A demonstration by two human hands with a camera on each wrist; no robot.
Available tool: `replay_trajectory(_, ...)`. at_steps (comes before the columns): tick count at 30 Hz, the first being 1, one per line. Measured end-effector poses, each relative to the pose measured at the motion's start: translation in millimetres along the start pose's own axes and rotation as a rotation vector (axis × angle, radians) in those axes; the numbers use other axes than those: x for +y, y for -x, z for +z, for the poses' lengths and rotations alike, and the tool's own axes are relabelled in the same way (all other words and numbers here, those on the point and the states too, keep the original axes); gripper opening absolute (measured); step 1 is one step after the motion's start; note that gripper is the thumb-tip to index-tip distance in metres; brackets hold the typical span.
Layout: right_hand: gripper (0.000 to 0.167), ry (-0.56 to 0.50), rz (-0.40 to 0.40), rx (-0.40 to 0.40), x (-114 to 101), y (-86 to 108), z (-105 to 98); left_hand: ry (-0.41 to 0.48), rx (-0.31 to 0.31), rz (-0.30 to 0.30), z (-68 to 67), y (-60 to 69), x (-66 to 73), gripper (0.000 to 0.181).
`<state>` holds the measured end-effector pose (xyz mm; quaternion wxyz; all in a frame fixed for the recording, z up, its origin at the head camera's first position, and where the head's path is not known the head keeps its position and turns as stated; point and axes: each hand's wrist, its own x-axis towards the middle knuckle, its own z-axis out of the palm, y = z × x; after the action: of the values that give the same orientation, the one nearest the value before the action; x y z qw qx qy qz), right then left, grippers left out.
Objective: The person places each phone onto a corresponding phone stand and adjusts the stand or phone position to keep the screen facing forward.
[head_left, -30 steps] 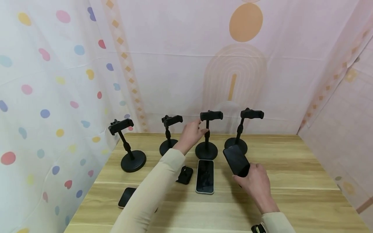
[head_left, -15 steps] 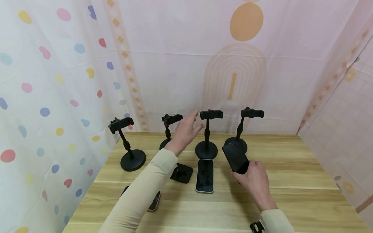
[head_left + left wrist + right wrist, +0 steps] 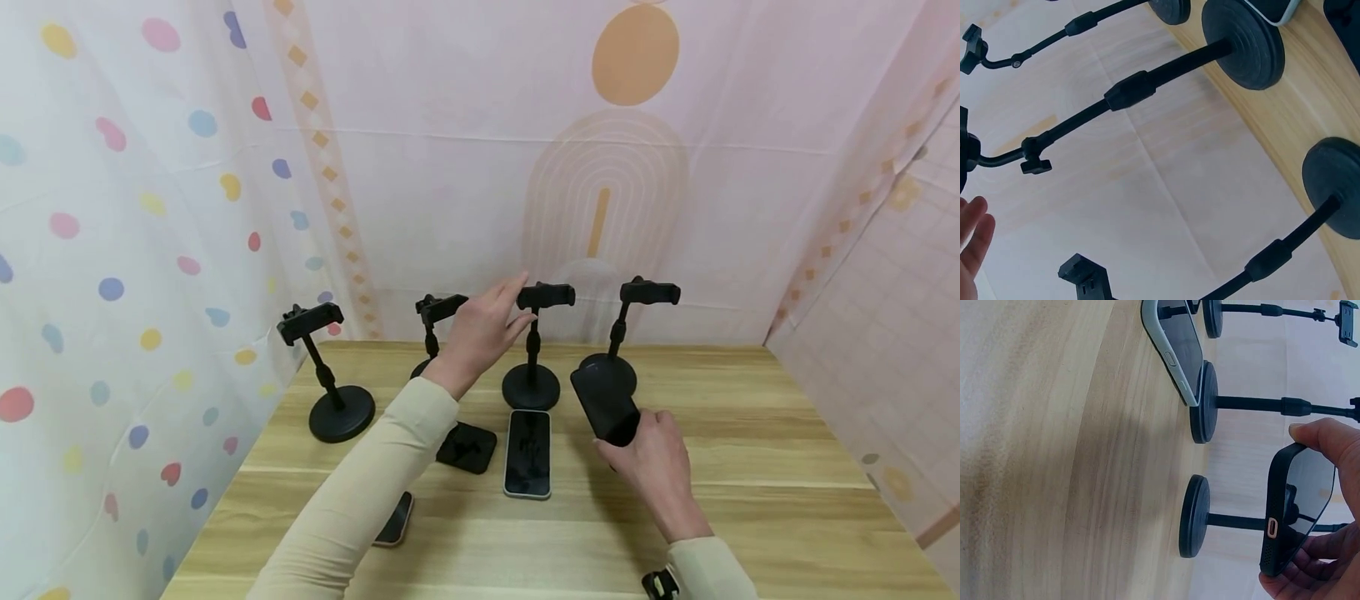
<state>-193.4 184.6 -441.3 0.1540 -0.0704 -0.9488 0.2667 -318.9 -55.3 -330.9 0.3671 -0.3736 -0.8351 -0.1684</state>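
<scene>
Head view: right fingers [image 3: 663,425] grip a glossy rectangular phone [image 3: 602,404]; left fingers [image 3: 512,292] extended, empty.

The left sleeve [image 3: 367,492] is long, plain and pale cream, with soft creases gathered across the forearm and a smooth, loose end at the wrist. The right sleeve [image 3: 711,572] is the same cream colour; only a short length of it shows. Beside its wrist end sits a small black device [image 3: 662,585] with a pale yellowish detail, too small to make out clearly. Below the sleeves, the left hand [image 3: 480,333] and the right hand [image 3: 654,467] are bare, the fingers slender.
</scene>
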Motion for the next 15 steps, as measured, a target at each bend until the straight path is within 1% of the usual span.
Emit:
replay_trajectory(4, 0.07, 0.0, -0.006, 0.021, -2, -1.2, -1, -0.058, 0.056, 0.072, -0.2, -1.2, -2.5, 0.051)
replay_trajectory(7, 0.071, -0.003, -0.011, 0.041, -4, -2.0, -1, -0.082, 0.085, 0.107, -0.3, -1.4, -3.6, 0.045)
replay_trajectory(11, 0.074, -0.016, -0.015, 0.069, -7, -3.0, -1, -0.106, 0.11, 0.131, -1.0, -0.3, -4.4, 0.038)
replay_trajectory(15, 0.074, -0.037, -0.038, 0.117, -12, -3.6, -2, -0.106, 0.112, 0.142, -1.5, 0.8, -5.3, 0.037)
